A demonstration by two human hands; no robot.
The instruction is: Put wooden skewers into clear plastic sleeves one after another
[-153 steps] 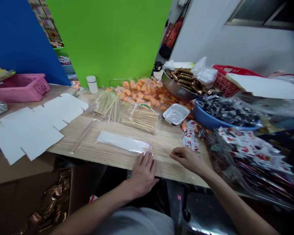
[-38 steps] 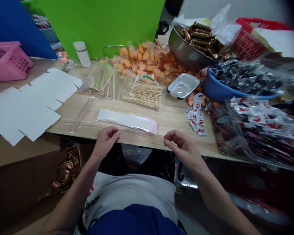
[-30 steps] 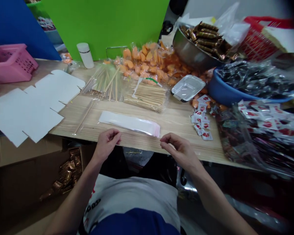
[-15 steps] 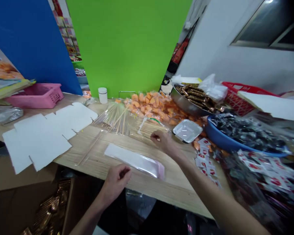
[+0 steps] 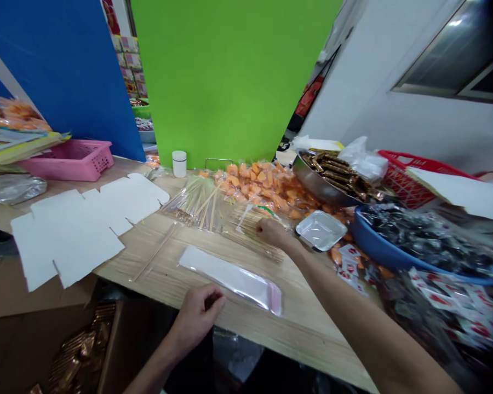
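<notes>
My right hand [image 5: 273, 232] is over a bundle of thin wooden sticks [image 5: 246, 225] in clear plastic. Its fingers are curled together at the sticks, and what the fingertips grip, if anything, is hidden. My left hand [image 5: 199, 312] hovers by the table's front edge, loosely closed with thumb and forefinger close together; nothing shows in it. Between the hands lies a stack of long clear plastic sleeves [image 5: 232, 278] with a pinkish end. Left of them a single stick in a clear sleeve [image 5: 154, 253] lies on the table. More sticks in clear bags [image 5: 197, 202] lie behind.
Orange wrapped pieces [image 5: 263, 183] are heaped at the back. To the right are a foil tray [image 5: 321, 230], a metal bowl [image 5: 312, 174] of brown packets and a blue basin [image 5: 365, 241] of dark packets. Flat white cardboard [image 5: 74, 235] and a pink basket [image 5: 72, 168] are left.
The view has shifted slightly, moving the scene a little right. My right hand has stayed over the stick bundle, with its fingers now lower and more tightly curled. My left hand has barely moved.
</notes>
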